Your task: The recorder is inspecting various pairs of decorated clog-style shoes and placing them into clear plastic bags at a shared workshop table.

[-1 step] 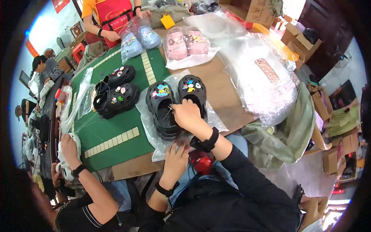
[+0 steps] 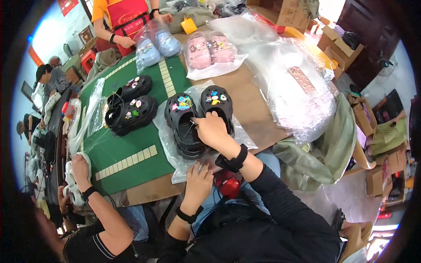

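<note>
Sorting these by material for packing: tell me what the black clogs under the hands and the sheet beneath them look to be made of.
The black clogs look like moulded foam-type plastic: matte, thick-walled, one-piece, with vent holes holding glossy coloured charms, probably hard plastic or rubber. The sheet beneath them seems to be thin clear plastic film: see-through, crinkled and shiny.

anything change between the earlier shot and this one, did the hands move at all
Nothing visibly changed. The right hand rests on the black clogs lying on the clear plastic bag, and the left hand presses on the bag's near edge, just as before. The second black pair on the green mat and the pink pair lie where they were.
</note>
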`<state>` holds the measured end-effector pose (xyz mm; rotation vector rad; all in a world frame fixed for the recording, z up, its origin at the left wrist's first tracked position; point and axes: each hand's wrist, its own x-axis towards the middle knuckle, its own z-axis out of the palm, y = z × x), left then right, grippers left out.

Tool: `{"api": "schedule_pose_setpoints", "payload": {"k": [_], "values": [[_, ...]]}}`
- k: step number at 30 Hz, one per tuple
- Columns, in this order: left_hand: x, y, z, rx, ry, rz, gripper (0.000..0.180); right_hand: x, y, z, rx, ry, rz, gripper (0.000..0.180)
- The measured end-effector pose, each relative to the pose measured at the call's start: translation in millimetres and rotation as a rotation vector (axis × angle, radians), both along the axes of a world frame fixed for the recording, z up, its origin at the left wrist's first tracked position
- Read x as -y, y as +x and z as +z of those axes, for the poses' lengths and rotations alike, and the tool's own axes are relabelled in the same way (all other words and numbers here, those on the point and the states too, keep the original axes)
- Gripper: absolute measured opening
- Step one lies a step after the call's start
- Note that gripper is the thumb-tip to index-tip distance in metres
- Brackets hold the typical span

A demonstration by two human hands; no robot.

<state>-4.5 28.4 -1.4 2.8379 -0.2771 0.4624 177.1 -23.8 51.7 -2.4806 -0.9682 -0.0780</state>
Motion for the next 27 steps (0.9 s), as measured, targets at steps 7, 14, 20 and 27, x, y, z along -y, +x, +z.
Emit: {"api": "schedule_pose_setpoints", "payload": {"k": [7, 14, 20, 27], "values": [[4.5, 8.6, 3.5, -0.057, -0.037, 0.011, 0.034, 32.7, 11.2, 0.0, -0.111, 0.309, 0.038, 0.041], [16.6, 11.2, 27.4, 0.045, -0.05, 0.008, 0.026, 112.1, 15.8, 8.6, -0.6, 0.757, 0.018, 0.052], [14.5, 5.2, 49.1, 0.151, -0.092, -0.024, 0.031, 152.2, 22.0, 3.0, -0.648, 1.084, -0.159, 0.049], [-20.9, -5.6, 48.5, -0.178, 0.143, 0.037, 0.034, 221.9, -5.3, 21.2, -0.774, 1.139, 0.23, 0.036]]}}
